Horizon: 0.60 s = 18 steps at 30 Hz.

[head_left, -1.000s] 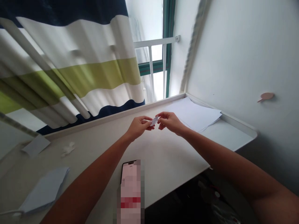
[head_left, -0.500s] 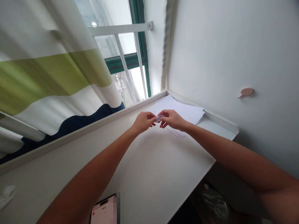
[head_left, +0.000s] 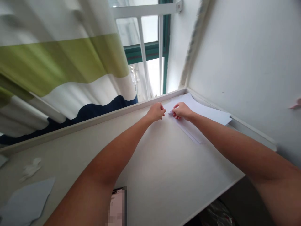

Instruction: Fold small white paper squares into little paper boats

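A small folded piece of white paper (head_left: 170, 113) is pinched between the fingertips of my right hand (head_left: 181, 110), low over the desk. My left hand (head_left: 156, 112) is just to the left, a short gap away from that paper. Its thumb and fingers are pressed together, and I cannot make out whether anything is between them. Under and beyond my right hand lie white paper sheets (head_left: 204, 108). Narrow paper strips (head_left: 190, 133) rest on the desk in front of my right wrist.
The white desk (head_left: 162, 169) has a raised rim at the back. A phone (head_left: 117, 204) lies by my left forearm. Crumpled white tissue (head_left: 31, 168) and another paper sheet (head_left: 28, 199) are at left. A striped curtain (head_left: 70, 59) hangs beside the barred window.
My hands have moved apart. The small folded paper, held between both before, is now in my right hand alone. The view has swung left, bringing the left paper sheet into sight.
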### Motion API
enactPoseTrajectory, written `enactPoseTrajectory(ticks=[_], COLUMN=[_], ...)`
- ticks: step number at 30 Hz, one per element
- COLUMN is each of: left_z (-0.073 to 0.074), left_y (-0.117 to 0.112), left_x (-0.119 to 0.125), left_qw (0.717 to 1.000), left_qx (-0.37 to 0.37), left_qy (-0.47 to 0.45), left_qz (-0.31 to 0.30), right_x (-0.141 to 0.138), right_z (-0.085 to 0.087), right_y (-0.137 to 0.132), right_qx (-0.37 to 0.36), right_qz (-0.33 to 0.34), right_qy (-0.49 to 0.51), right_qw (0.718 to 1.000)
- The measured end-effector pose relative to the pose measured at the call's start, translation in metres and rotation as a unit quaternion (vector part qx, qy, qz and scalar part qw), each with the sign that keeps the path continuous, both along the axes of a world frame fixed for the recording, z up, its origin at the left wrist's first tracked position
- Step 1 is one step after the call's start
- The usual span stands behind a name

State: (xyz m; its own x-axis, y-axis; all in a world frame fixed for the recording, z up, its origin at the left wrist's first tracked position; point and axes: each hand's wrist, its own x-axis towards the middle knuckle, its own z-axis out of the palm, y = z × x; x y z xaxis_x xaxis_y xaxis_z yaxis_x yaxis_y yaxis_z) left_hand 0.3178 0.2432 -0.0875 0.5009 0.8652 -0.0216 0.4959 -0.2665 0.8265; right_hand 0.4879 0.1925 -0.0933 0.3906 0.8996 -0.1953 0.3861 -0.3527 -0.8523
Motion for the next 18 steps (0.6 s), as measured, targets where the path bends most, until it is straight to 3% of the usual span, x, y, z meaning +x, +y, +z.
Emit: enactPoseTrajectory(ticks=[4,8,11,15,18], left_z=[0.007,0.021,0.028,0.024,0.01], left_y=[-0.017,-0.049,-0.082,-0.144,-0.203], left_x=[-0.05,-0.134,-0.21,-0.313,-0.378], left_qw=[0.998,0.993,0.982,0.948,0.924], left_qx=[-0.016,0.043,0.087,0.163,0.187], left_qy=[-0.059,-0.086,-0.092,-0.062,0.032], left_qz=[0.033,0.07,0.138,0.266,0.331], right_x=[-0.005,-0.046,-0.111,-0.226,-0.313], right_z=[-0.001,0.015,0.031,0.04,0.033], right_y=[-0.001,-0.018,-0.039,-0.075,-0.104], right_qx=[0.034,0.114,0.134,0.119,0.142], right_qz=[-0.031,0.042,0.157,0.315,0.494], right_qy=[-0.147,-0.177,-0.165,-0.139,-0.192], right_qw=[0.988,0.977,0.964,0.931,0.836])
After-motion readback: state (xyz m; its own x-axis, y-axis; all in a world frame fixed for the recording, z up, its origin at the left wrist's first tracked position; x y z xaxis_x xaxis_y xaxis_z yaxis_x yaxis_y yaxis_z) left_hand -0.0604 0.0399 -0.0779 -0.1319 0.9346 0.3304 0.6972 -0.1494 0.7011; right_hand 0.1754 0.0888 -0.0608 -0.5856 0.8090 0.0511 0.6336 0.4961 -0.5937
